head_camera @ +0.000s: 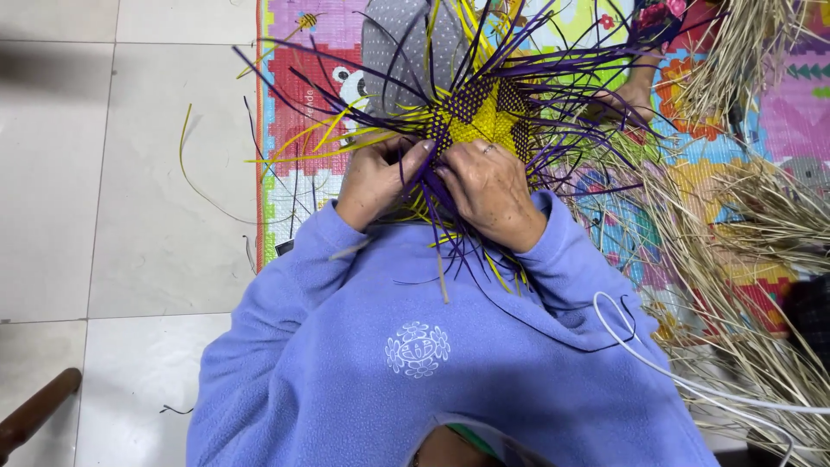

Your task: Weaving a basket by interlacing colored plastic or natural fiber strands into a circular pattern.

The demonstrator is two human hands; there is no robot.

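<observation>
Hiding among purple strips [553, 82] — fingers [413, 156] of both hands

Glossy purple and yellow plastic strips [484, 112] weave above a soft matt fleece sweater [432, 346], dry rough straw [743, 233] right, smooth floor tiles [104, 173] left.

Woven piece [480, 117] lies on mat [303, 78], straw pile [743, 225] right.

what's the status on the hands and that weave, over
Left hand and right hand both pinching purple strips. Purple-yellow woven piece between them. Loose strips fan around; nothing blocking.
</observation>
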